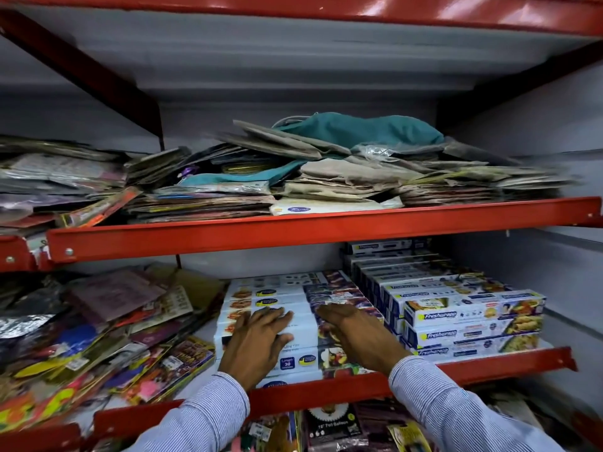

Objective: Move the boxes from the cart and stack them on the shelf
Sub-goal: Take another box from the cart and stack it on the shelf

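Pressing both hands flat on white boxes [270, 321]; neighbouring boxes [473, 316] read "Freshwrapp".

The left hand [257, 340] and right hand [355, 337] hide parts of the white boxes [277, 308].

clear gap above white boxes [277, 308], stacked Freshwrapp boxes [456, 308] blocking right

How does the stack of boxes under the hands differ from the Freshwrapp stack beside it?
The white-and-purple boxes under the left hand and right hand sit lower than the Freshwrapp boxes, which rise higher and untouched. The Freshwrapp boxes are blue-and-white. Both are long boxes on the same red-edged shelf.
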`<state>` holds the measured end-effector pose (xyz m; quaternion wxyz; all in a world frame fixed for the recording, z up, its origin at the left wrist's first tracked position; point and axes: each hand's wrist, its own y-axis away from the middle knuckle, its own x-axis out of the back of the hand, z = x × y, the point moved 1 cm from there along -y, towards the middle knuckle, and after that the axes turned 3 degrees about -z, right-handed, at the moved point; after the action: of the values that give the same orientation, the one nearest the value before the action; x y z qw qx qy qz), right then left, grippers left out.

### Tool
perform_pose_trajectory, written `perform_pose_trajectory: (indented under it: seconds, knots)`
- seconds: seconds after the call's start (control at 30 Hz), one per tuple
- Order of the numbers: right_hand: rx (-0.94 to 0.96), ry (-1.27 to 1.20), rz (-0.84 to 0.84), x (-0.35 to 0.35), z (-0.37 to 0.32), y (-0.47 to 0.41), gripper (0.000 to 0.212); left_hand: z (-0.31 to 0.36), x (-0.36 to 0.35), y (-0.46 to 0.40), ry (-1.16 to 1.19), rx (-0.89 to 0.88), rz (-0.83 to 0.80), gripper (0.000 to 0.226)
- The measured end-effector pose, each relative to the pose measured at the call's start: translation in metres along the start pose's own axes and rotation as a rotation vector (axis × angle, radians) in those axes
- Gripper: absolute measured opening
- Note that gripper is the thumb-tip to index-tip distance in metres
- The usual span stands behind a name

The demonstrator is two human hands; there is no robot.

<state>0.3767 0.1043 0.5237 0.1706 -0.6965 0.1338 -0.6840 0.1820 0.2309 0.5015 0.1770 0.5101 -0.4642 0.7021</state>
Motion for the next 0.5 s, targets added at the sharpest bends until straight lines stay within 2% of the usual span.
perform_pose_trajectory:
  seconds: [0.1,0.2,0.3,0.5]
  knots:
    - [0.000,0.023,0.043,-0.013,0.002,0.000,0.047,0.002,-0.001,0.005,-0.112,-0.013,0.029,0.066]
    - [-0.039,0.117,0.149,-0.029,-0.004,0.006,0.053,0.008,-0.002,0.016,-0.182,0.014,0.096,0.059]
    - [-0.090,0.211,0.187,-0.043,-0.013,0.012,0.061,0.012,-0.007,0.026,-0.254,0.019,0.139,0.067]
    - [-0.144,0.296,0.135,-0.058,-0.011,0.012,0.067,0.009,-0.015,0.026,-0.311,0.068,0.039,0.071]
